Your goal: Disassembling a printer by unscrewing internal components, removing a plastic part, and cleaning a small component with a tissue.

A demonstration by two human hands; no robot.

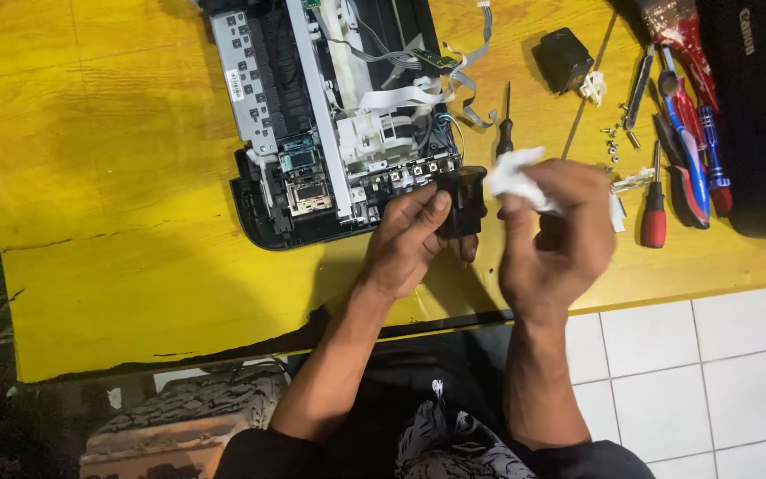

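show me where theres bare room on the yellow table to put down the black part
The widest bare patch is the yellow table left of the opened printer. A narrower strip runs along the near edge, in front of the left hand. The right side is crowded: screwdrivers, loose screws, a black block.

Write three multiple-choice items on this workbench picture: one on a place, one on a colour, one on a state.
1. Where does the opened printer lie?
A. on the yellow table
B. on the tiled floor
C. on the person's lap

2. What colour is the handle of the screwdriver nearest the right hand?
A. green
B. red
C. white

3. What does the left hand do?
A. rests flat and empty
B. grips a screwdriver
C. holds a small black part

Answers: 1 A, the printer's dark base sits on the yellow top. 2 B, its handle is red. 3 C, the fingers wrap the black part while the right hand holds a white tissue beside it.
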